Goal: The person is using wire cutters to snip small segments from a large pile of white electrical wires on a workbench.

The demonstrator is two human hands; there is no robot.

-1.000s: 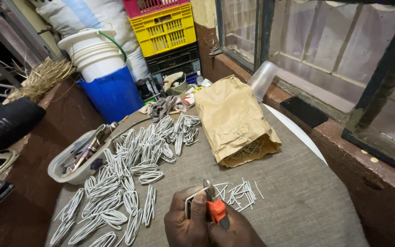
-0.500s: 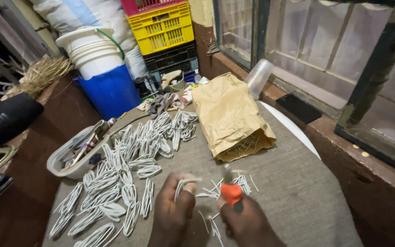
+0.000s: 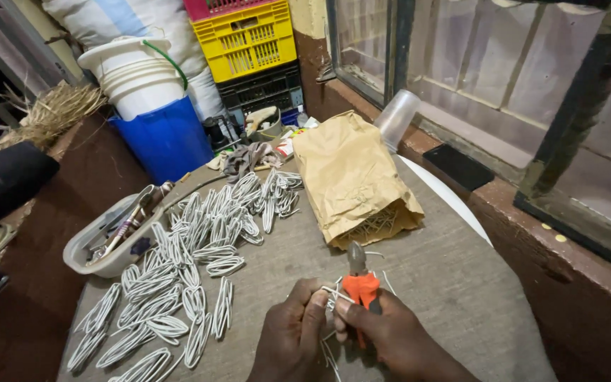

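My right hand [image 3: 390,332] grips orange-handled pliers [image 3: 359,277], jaws pointing away from me towards a brown paper bag [image 3: 351,177]. My left hand [image 3: 293,332] pinches a piece of white wire [image 3: 332,291] right beside the pliers' handles. Both hands rest low on a round table covered with grey cloth [image 3: 447,276]. Several loose white wire bits lie under and around my hands. To the left, many bent white wire loops [image 3: 192,262] are laid out in rows across the cloth.
A white tray [image 3: 107,240] with tools sits at the table's left edge. Behind stand a blue bucket [image 3: 167,138], stacked white buckets [image 3: 139,74], yellow and black crates [image 3: 249,42], a clear plastic cup [image 3: 397,117] and a window ledge with a dark flat object [image 3: 457,166].
My hands came back together near the table's front edge after briefly spreading apart, and the pliers now point up and away with the wire held against them.
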